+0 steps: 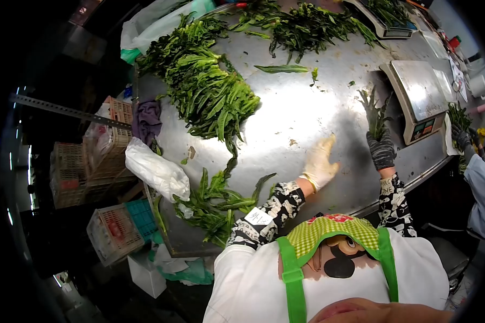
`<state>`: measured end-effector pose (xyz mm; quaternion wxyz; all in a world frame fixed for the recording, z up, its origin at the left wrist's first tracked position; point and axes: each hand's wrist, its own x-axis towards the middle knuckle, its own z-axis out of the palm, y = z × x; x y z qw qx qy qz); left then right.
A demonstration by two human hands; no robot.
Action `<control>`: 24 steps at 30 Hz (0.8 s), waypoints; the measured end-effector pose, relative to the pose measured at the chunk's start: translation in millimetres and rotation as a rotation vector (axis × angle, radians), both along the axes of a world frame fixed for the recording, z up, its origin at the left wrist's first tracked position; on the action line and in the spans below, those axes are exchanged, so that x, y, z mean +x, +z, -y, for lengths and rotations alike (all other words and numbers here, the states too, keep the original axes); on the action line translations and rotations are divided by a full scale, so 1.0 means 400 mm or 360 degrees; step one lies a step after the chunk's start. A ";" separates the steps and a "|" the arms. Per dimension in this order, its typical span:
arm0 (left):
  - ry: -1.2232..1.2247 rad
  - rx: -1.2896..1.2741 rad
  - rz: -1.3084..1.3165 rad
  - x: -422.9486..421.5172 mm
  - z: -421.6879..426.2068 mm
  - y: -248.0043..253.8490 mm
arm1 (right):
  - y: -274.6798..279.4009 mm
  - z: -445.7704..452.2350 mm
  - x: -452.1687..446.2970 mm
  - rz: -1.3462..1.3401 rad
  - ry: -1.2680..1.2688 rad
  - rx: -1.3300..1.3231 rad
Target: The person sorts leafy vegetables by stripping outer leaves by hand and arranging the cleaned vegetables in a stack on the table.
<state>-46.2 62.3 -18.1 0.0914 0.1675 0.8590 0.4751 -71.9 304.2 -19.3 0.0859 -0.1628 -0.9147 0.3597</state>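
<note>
My left hand (320, 163), in a pale glove, is over the metal table (285, 113) with nothing in it, its thumb and fingers apart. My right hand (381, 151), in a dark striped glove, is closed round the base of a small bunch of leafy greens (375, 113), leaves pointing away from me. The bunch is just left of a weighing scale (417, 97). A big pile of greens (210, 91) lies at the left of the table, and loose leaves (215, 202) lie nearer me, left of my left forearm.
More greens (312, 29) and a second scale (382, 21) are at the far side. A white plastic bag (157, 169) and purple cloth (146, 121) lie on the left edge. Crates (113, 231) stand beyond it. A co-worker's gloved hand (462, 138) is at the right.
</note>
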 end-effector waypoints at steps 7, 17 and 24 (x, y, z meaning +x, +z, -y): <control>0.0561 -0.1626 -0.0772 -0.203 0.324 0.047 | 0.050 0.004 0.036 0.0215 0.0192 0.1240; 0.0806 -0.1691 -0.0706 -0.285 0.552 -0.044 | 0.094 0.195 0.099 0.0604 0.0760 0.0648; 0.0423 -0.1266 -0.0794 -0.135 0.438 -0.023 | 0.065 0.210 0.152 0.0289 0.0961 0.0708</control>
